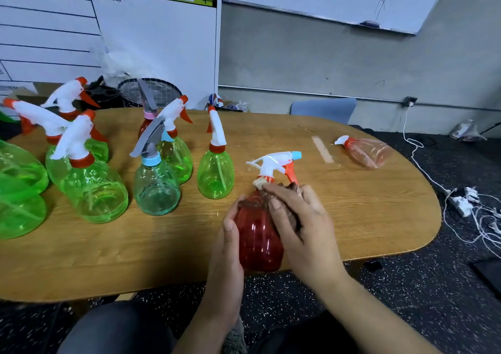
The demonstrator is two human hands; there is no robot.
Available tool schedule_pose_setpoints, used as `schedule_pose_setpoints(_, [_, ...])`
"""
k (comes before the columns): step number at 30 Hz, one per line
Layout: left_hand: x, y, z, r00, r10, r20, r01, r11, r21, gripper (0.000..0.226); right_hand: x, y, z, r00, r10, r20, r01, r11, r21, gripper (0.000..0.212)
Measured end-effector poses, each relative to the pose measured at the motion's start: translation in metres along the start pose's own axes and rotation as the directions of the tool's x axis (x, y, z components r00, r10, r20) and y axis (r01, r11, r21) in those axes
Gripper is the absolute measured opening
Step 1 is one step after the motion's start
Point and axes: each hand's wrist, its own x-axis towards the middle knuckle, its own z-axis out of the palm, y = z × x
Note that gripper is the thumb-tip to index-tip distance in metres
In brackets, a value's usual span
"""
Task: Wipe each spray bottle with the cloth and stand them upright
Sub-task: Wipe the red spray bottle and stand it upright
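The red ribbed translucent plastic spray bottle (257, 234) stood upright at the near edge of the oval wooden table (352, 218). The left hand (226, 248) cupped its left side, fingers curved against the body. The right hand (298, 218) pressed a dark brown cloth (294, 188) onto the bottle's shoulder, fingers laid over it. To wipe well, the left hand should probably brace firmly while the cloth circles the neck and ribs. One pale pink clear bottle (366, 152) lay on its side far right, seemingly not yet wiped.
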Motion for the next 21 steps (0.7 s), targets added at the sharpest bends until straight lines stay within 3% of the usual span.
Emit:
schedule_pose_setpoints(6, [0.000, 0.003, -0.003, 0.999, -0.028, -0.018, 0.027, 0.999, -0.027, 0.064, -0.040, 0.006, 0.000, 0.927, -0.318, 0.199, 0.343, 0.933, -0.106, 0.034])
schedule_pose_setpoints(8, [0.000, 0.004, -0.002, 0.999, -0.011, -0.033, 0.010, 0.999, -0.031, 0.071, -0.044, 0.009, -0.002, 0.921, -0.332, 0.203, 0.353, 0.933, -0.075, 0.034])
schedule_pose_setpoints(10, [0.000, 0.005, -0.001, 0.999, 0.019, -0.031, -0.019, 1.000, -0.005, 0.082, -0.045, 0.006, -0.005, 0.969, -0.212, 0.125, 0.212, 0.977, 0.016, 0.034])
schedule_pose_setpoints(12, [0.000, 0.006, 0.001, 0.998, 0.047, -0.032, -0.046, 0.999, 0.014, 0.088, -0.042, 0.005, -0.004, 0.999, -0.007, -0.053, 0.017, 0.983, 0.184, 0.030])
schedule_pose_setpoints(13, [0.000, 0.006, 0.001, 0.998, 0.048, -0.029, -0.048, 0.999, 0.010, 0.091, -0.040, 0.006, -0.002, 0.985, 0.127, -0.117, -0.088, 0.952, 0.293, 0.026])
schedule_pose_setpoints(15, [-0.001, 0.005, 0.002, 0.999, 0.043, -0.003, -0.043, 0.999, -0.006, 0.091, -0.037, 0.009, 0.005, 0.925, 0.367, -0.097, -0.271, 0.818, 0.507, 0.023])
schedule_pose_setpoints(18, [-0.001, 0.005, 0.004, 0.999, 0.038, 0.007, -0.038, 0.999, -0.022, 0.078, -0.039, 0.008, 0.012, 0.888, 0.460, -0.020, -0.341, 0.685, 0.644, 0.027])
schedule_pose_setpoints(21, [-0.001, 0.005, 0.006, 1.000, 0.005, 0.030, -0.004, 0.999, -0.040, 0.061, -0.042, 0.000, 0.013, 0.902, 0.430, -0.020, -0.316, 0.694, 0.647, 0.027])
